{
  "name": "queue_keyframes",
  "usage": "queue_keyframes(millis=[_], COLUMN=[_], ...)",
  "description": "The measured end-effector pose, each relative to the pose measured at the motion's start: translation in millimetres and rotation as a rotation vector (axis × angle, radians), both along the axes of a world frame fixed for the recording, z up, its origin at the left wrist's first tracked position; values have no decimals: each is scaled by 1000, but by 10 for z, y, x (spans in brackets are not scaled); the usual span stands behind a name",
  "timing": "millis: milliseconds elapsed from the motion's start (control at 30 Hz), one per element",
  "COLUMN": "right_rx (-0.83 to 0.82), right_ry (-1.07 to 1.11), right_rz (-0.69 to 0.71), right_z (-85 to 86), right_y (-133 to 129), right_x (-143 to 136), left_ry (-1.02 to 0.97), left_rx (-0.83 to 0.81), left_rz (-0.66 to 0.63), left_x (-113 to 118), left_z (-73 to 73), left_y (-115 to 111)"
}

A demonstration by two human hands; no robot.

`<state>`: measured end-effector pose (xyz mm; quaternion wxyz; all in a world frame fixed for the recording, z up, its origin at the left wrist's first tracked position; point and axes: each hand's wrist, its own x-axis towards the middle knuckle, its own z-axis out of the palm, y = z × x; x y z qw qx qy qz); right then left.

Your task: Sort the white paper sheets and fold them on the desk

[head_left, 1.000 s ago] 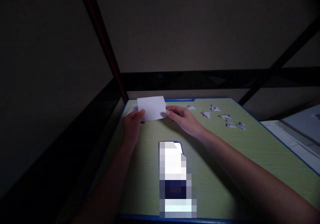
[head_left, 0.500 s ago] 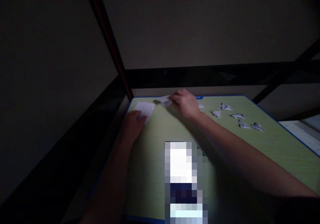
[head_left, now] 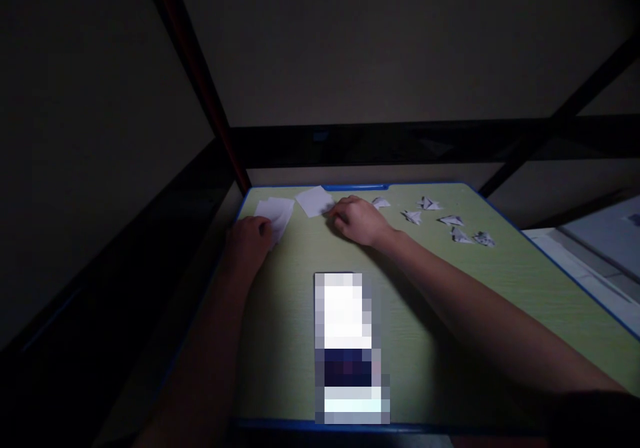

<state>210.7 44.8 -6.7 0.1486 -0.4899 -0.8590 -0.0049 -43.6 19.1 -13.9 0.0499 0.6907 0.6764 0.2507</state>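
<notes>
My left hand (head_left: 251, 240) rests at the table's far left, its fingers curled on the near edge of a few overlapping white paper sheets (head_left: 281, 212). Beside them, at the back edge, lies a separate white square of paper (head_left: 314, 201). My right hand (head_left: 361, 221) is at that square's right corner, fingers bent and pressed together; the fingertips are partly in shadow. Several small folded paper shapes lie to the right of this hand, among them one near the back edge (head_left: 381, 203) and a pointed one (head_left: 451, 220).
A phone-shaped thing with a bright, pixelated face (head_left: 345, 315) lies on the near part of the green table (head_left: 280, 341), between my forearms. Blue edging (head_left: 355, 187) runs round the table. Dark walls stand behind and at left. White items (head_left: 600, 248) are beyond the right edge.
The white square, tilted up in my right hand before, now lies flatter on the table. My right hand has come slightly nearer to me. The left hand's fingers have curled more. The view has shifted.
</notes>
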Motion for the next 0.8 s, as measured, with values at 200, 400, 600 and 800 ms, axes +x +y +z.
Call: queue_keyframes(millis=[200,400,600,800], right_rx=[-21,-34,-48,-76], right_ry=[78,163,207,229], right_rz=[1,15,61,64], right_z=[-64,-75,-67,-67], right_y=[-21,-12,-41,-51], right_x=[-2,-92,-238,-248], left_ry=[73,228,108,-135], left_rx=[104,-19,11,150], left_rz=[41,231,236,234], left_x=[-16,-90,-104,-138], left_z=[10,-22,-38,-64], left_y=[-3,-15,-5,49])
